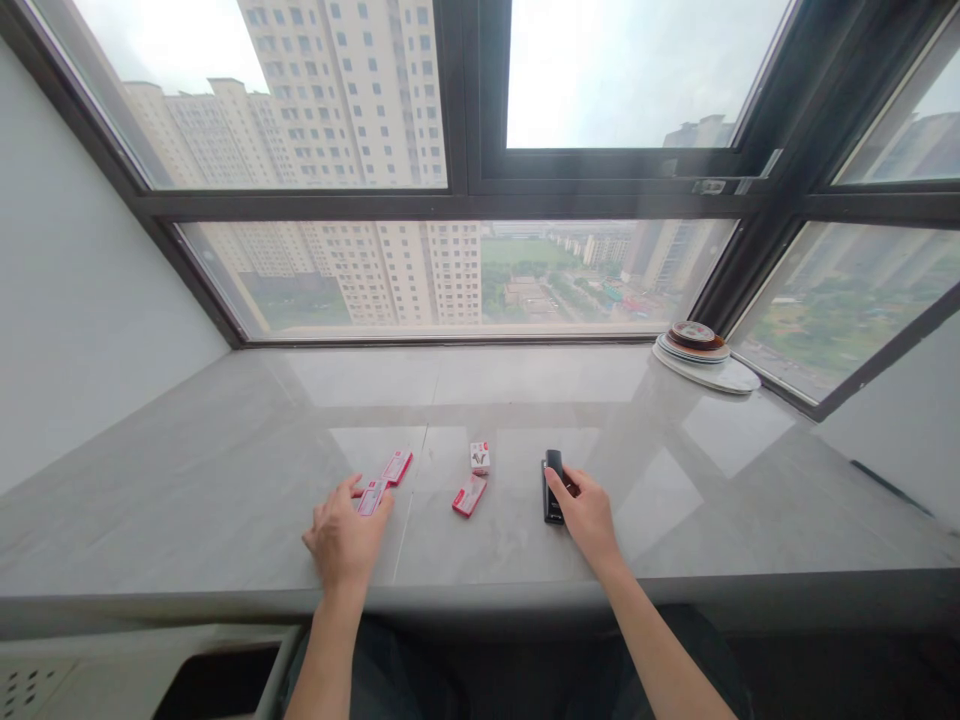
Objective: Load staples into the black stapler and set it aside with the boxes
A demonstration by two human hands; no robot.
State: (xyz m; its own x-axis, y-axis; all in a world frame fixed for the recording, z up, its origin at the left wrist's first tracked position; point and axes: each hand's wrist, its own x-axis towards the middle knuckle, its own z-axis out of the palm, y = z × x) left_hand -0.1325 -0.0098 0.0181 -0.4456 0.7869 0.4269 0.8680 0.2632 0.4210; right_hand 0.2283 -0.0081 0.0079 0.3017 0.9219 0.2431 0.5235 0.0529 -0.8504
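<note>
Curling around a black stapler (553, 492), the right grip (590, 508) held it closed, thumb on top, while the left grip (346, 538) stood partly open with a pink-and-white box (373, 498) between thumb and finger, though whether it pinched firmly I couldn't tell. Just beyond the left grip lay a second box (397, 466); between both grips, a red-edged packet (469, 495) and a small white carton (480, 458) rested on the counter (247, 470).
</note>
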